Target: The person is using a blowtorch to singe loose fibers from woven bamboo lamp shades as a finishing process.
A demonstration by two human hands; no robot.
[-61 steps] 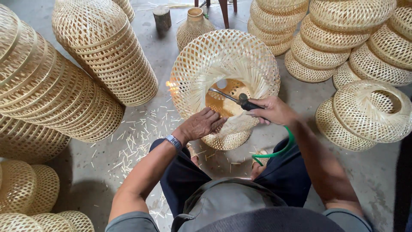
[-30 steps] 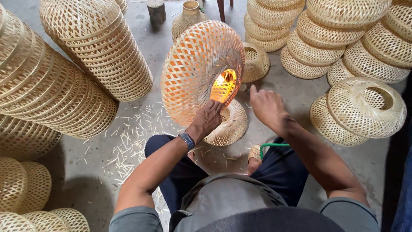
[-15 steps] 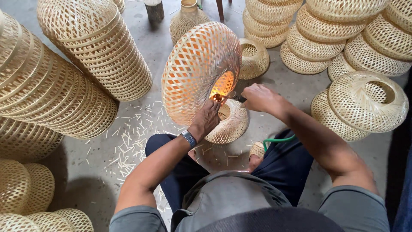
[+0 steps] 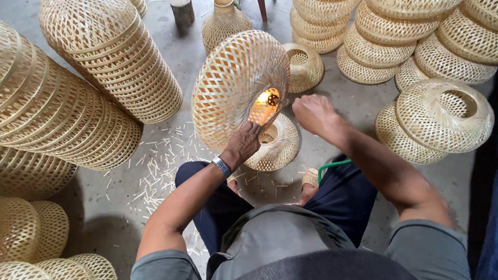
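Our left hand (image 4: 248, 142) stays clamped on the woven bamboo shade's (image 4: 236, 85) rim at 12 o'clock. Our right hand (image 4: 311, 111), empty a second ago, now closes beside its glowing opening (image 4: 265, 101), apparently singeing again.

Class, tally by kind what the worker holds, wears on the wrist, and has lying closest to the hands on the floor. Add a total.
Large woven bamboo shade, held: 1
Small woven bamboo shades beside it: 2
Wristwatch: 1
Green hose: 1
Total: 5

Pale tan lattice-weave bamboo shade (image 4: 236, 88) glowing orange inside, perhaps flame; grey floor (image 4: 332, 106), dark blue trousers (image 4: 342, 199), green hose (image 4: 332, 166)
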